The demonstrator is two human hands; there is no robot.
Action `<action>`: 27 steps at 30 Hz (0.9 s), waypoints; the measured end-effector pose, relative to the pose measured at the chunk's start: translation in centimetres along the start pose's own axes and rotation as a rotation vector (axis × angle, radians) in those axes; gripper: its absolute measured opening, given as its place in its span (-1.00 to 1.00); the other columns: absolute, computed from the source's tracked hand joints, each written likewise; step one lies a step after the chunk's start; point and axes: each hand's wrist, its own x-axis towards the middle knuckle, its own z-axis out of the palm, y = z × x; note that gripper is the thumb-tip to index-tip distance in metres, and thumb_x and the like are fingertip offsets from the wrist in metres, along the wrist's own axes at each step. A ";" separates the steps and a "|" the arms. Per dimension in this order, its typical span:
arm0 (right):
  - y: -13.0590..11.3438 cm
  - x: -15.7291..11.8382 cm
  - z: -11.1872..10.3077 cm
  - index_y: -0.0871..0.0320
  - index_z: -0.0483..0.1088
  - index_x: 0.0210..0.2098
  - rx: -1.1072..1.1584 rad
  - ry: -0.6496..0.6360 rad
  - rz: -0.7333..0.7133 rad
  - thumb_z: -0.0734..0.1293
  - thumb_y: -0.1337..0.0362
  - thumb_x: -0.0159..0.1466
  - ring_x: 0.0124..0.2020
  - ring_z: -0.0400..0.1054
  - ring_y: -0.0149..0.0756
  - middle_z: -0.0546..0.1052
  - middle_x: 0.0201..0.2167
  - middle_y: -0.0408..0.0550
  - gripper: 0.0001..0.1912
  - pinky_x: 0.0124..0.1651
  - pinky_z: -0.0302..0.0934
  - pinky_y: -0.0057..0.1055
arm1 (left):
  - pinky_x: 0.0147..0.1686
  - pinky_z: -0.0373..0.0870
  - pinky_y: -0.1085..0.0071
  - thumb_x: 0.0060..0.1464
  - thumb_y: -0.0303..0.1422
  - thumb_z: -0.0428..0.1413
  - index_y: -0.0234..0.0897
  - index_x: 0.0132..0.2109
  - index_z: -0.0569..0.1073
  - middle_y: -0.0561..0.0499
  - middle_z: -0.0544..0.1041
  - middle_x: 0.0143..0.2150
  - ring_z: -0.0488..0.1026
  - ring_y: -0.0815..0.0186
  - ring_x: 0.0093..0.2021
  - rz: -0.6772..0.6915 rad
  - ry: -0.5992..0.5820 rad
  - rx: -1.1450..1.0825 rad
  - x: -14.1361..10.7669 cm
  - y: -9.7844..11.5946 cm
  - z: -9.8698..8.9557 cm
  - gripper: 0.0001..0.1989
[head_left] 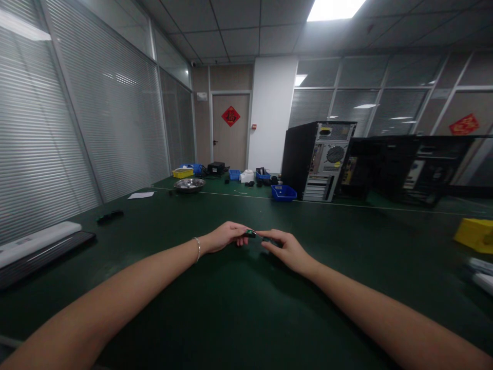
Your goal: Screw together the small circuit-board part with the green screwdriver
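Head camera: from my remote seat I see the left hand (223,237), a bracelet (197,248) at its wrist, pinching a small dark part (250,233) with a patch of green on it, just above the middle of the green bench (231,308). My right hand (289,252) has its fingers narrowed around a slim tool (272,241), whose thin tip points left at the part; I cannot tell whether the two touch. Both hands are close together, well apart from everything else. Beyond them I make out a blue tray (284,193) beside a black computer tower (300,162), and a shiny metal bowl (188,185) farther left, near a white sheet (141,195). Nearer on the left lies a black object (110,217), too blurred for me to name; at the far right sits a yellow object (474,235).
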 end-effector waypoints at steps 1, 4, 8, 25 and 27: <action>0.0 0.0 0.0 0.04 0.34 0.07 -0.006 -0.003 -0.002 0.24 0.20 0.28 -0.26 0.33 -0.25 0.48 -0.23 -0.06 -0.63 -0.22 0.19 -0.35 | -0.33 0.21 0.39 0.11 -0.28 0.05 -0.42 -0.17 0.49 -0.03 0.42 -0.37 0.29 0.38 -0.41 -0.003 -0.009 0.004 -0.1 0.1 0.0 -0.72; 0.2 0.0 0.0 0.03 0.33 0.08 -0.018 -0.006 -0.015 0.24 0.19 0.28 -0.31 0.32 -0.27 0.48 -0.28 -0.07 -0.62 -0.26 0.18 -0.37 | -0.33 0.21 0.39 0.11 -0.27 0.04 -0.42 -0.21 0.50 -0.03 0.43 -0.38 0.29 0.38 -0.41 -0.009 -0.015 0.011 -0.2 0.3 0.1 -0.72; 0.7 0.1 0.3 0.02 0.34 0.07 0.008 0.012 -0.044 0.26 0.21 0.27 -0.26 0.33 -0.26 0.48 -0.24 -0.07 -0.63 -0.20 0.18 -0.35 | -0.33 0.22 0.39 0.11 -0.26 0.04 -0.43 -0.22 0.49 -0.05 0.42 -0.37 0.29 0.38 -0.41 0.004 -0.015 -0.003 -0.1 0.2 0.2 -0.72; 0.7 0.0 0.1 0.04 0.36 0.03 0.043 0.067 0.043 0.26 0.19 0.26 -0.11 0.33 -0.19 0.47 -0.06 -0.06 -0.65 -0.05 0.22 -0.23 | -0.42 0.17 0.44 0.12 -0.08 -0.04 -0.33 -0.43 0.39 0.08 0.31 -0.50 0.25 0.38 -0.47 0.077 0.071 0.556 -0.4 0.5 1.1 -0.60; 0.7 0.0 0.1 0.03 0.36 0.04 0.045 0.057 0.050 0.26 0.19 0.26 -0.11 0.34 -0.19 0.47 -0.05 -0.06 -0.65 -0.05 0.22 -0.23 | -0.37 0.18 0.42 0.12 -0.07 -0.05 -0.31 -0.42 0.40 0.05 0.34 -0.44 0.27 0.35 -0.42 0.137 0.030 0.743 -0.7 0.7 1.5 -0.60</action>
